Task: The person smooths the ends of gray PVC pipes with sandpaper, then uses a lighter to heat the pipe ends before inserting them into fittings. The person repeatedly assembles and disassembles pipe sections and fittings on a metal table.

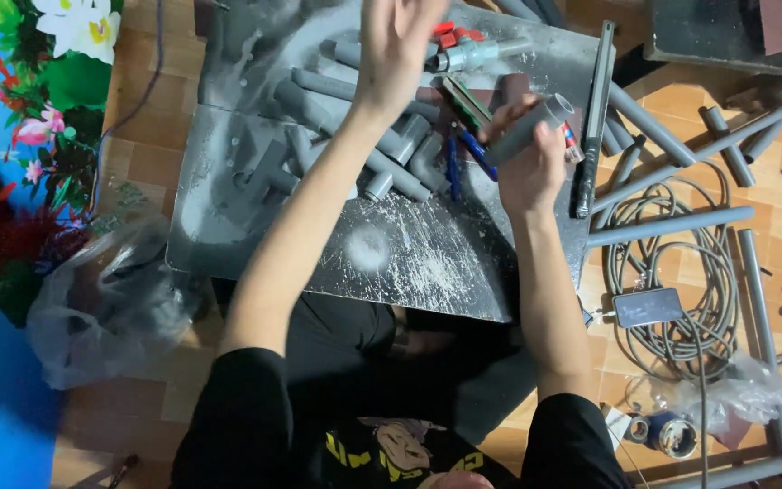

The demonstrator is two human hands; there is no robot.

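Orange-brown floor tiles [151,163] carry a dark, scratched, paint-smeared metal sheet [409,258] that serves as the work surface, with the person seated at its 6 o'clock edge. At the sheet's centre and toward 12 o'clock lies a heap of loose grey plastic pipe fittings and short tubes [355,136]; most look unjoined, so by my judgement the assembly work is at an early stage, with many pieces left to handle. A grey valve with a red handle [463,47] lies at 12 o'clock.

The right hand [529,172] is closed around a short grey plastic pipe piece [531,127], fingers wrapped about its lower part, its open end pointing toward 1 o'clock. The left hand [395,45] is raised over the heap with fingers spread wide and holding nothing that I can see, though its fingertips leave the frame.

Long grey pipes [672,225], a coiled grey cable [681,299] and a dark phone [649,306] lie at 3 o'clock; a crumpled clear plastic bag [106,299] sits at 8 o'clock.
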